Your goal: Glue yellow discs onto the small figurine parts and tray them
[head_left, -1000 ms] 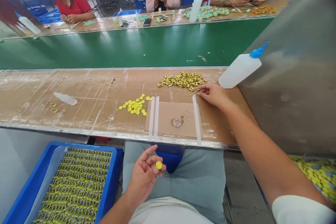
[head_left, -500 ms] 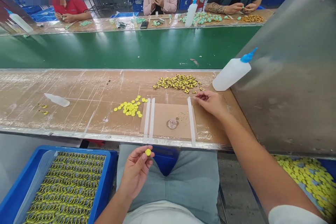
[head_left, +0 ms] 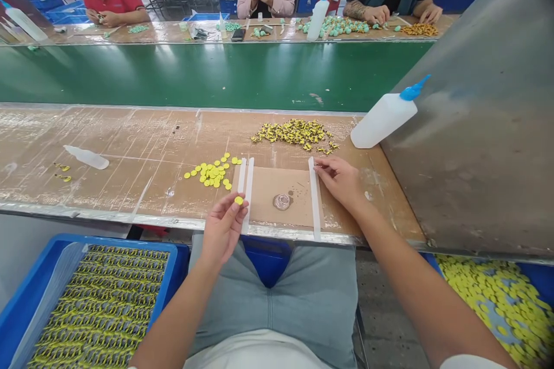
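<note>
Between the thumb and fingers of my left hand (head_left: 225, 225) is a yellow disc (head_left: 238, 200), held over the table's front edge. My right hand (head_left: 340, 181) is pinched at the right tape strip (head_left: 314, 199); what its fingertips hold, if anything, is too small to tell. Between the hands lies a cardboard sheet (head_left: 281, 179) with a small clear round dish (head_left: 281, 202) on it. Loose yellow discs (head_left: 212, 173) lie left of the sheet. Behind it is a heap of small yellow and black pieces (head_left: 294, 132).
A white bottle with a blue tip (head_left: 383, 121) leans against the metal panel (head_left: 485, 115) at right. Blue trays (head_left: 175, 277) stand below the table on both sides. Across the green belt (head_left: 190, 75), three people handle small parts.
My left hand has risen with the yellow disc to the table's front edge. My right hand has moved slightly toward me, away from the yellow and black heap.
</note>
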### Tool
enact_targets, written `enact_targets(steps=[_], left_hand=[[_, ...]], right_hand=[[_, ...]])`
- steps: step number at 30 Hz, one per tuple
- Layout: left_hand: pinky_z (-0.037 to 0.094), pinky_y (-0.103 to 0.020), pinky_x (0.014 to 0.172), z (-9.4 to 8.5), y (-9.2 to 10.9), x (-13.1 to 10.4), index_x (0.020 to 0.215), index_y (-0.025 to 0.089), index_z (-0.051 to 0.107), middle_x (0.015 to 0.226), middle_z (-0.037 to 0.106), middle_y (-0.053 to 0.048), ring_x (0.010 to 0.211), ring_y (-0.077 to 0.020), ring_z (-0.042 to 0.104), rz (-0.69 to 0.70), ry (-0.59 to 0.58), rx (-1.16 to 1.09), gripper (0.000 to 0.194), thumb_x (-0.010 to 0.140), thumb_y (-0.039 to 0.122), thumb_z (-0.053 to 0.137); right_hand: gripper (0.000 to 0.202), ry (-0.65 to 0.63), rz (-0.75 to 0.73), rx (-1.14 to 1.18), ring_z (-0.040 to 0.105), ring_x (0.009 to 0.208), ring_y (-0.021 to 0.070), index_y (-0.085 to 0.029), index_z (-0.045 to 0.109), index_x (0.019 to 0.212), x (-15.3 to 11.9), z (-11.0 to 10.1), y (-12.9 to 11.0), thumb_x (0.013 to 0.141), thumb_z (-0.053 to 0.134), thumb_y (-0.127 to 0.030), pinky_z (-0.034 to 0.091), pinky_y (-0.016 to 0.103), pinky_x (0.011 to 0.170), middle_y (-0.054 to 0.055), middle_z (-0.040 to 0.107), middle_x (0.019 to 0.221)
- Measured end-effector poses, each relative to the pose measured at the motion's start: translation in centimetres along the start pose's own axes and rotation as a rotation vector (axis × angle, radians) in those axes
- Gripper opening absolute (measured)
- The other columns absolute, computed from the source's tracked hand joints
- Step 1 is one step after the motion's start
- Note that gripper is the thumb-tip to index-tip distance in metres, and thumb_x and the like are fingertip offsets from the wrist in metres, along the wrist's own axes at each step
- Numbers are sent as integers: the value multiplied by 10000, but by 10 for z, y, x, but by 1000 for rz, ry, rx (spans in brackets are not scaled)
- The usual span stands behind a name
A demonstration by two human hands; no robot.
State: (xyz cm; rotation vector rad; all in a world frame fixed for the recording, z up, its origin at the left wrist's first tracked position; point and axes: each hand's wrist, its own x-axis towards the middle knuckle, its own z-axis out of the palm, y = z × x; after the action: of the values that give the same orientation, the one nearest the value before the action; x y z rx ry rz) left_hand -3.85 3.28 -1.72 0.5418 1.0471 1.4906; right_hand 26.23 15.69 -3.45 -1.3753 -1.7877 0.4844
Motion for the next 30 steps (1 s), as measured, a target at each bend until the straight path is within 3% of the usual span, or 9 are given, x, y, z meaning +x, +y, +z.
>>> enact_targets(steps=[4,8,11,16,19,22,25,30], left_hand=[[570,-236,877,11,-2,27,995,237,754,1096,731,-41,918,-124,702,49,-29,-53,322,711,336,869],[558,-201,861,23,-6,40,986,213,764,1062,737,-35,899,-105,700,71,-30,-125,302,714,287,874],[558,-188,841,26,-8,43,974,198,772,1038,740,-38,869,-96,698,101,1,-191,283,716,258,873],[564,-187,828,26,-8,42,963,198,782,1010,747,-42,847,-99,700,83,19,-219,262,717,227,867],[565,-195,834,25,-10,42,989,196,781,1038,747,-50,866,-108,704,75,8,-207,273,729,224,857],[560,-200,847,25,-11,42,997,192,780,1058,744,-56,882,-111,704,78,-15,-198,275,734,224,855],[557,-208,849,24,-12,42,989,193,782,1060,744,-58,874,-110,704,79,-23,-183,280,724,232,864],[560,-207,837,26,-11,41,995,190,781,1049,745,-59,861,-104,699,65,-28,-190,279,732,238,861]], right_hand=[[247,21,-7,-39,659,772,220,-201,753,940,-9,-7,3,882,642,-414,566,360,741,70,719,956],[268,40,41,-26,675,722,214,-199,763,908,-15,-13,-1,836,714,-452,592,352,722,65,733,909],[265,54,95,102,700,754,223,-209,780,930,-18,-8,-17,813,768,-446,609,365,778,54,744,912],[260,80,182,445,714,796,229,-224,792,975,-27,16,-57,781,844,-388,620,359,772,51,750,937],[199,101,100,442,708,788,214,-233,793,981,-35,32,-69,816,826,-339,612,347,748,50,749,954],[143,113,-84,425,698,791,200,-246,785,1006,-41,41,-71,864,777,-234,592,336,735,42,745,945],[224,79,-255,424,691,807,209,-262,770,1057,-44,44,-71,878,736,-133,571,365,766,41,740,931],[297,75,-347,409,677,772,218,-284,762,1090,-43,44,-74,872,726,-85,550,379,736,40,732,892]])
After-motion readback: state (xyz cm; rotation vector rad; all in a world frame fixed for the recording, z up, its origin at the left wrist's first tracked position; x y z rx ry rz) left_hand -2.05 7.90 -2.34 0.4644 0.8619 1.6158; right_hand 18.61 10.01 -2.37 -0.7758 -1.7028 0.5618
